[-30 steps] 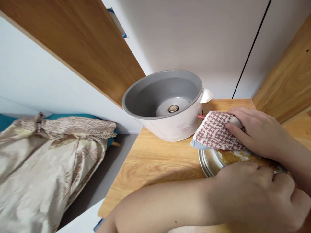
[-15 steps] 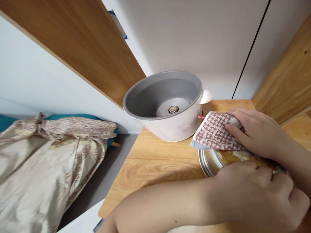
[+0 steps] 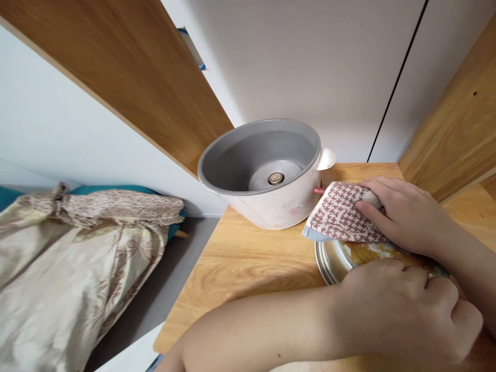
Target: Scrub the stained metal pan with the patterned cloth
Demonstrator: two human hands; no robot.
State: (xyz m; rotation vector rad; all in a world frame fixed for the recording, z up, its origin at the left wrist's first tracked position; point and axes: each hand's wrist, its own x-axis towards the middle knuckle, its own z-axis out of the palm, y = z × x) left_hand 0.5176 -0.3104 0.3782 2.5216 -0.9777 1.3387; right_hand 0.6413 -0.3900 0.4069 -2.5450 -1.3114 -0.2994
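An upturned silver metal pot lies on the wooden tabletop, its base stained yellow-brown with whitish patches. My right hand grips a folded towel with a brown-and-white check pattern and presses it on the pot's far side. Across the near side of the pot my left hand is closed in a fist, knuckles up. Its fingertips, and anything in them, are hidden from view. Just beyond the towel stands the white rice cooker body, lidless, its grey interior showing a round heating plate with a central button.
The wooden tabletop meets a white wall at the back and a wooden panel on the right. A wooden post slants at the left. Beyond the table's left edge, a patterned cloth drapes over teal furniture.
The view has shifted slightly. My left fist has moved a little to the left over the pot. My right hand keeps its hold on the towel in nearly the same place.
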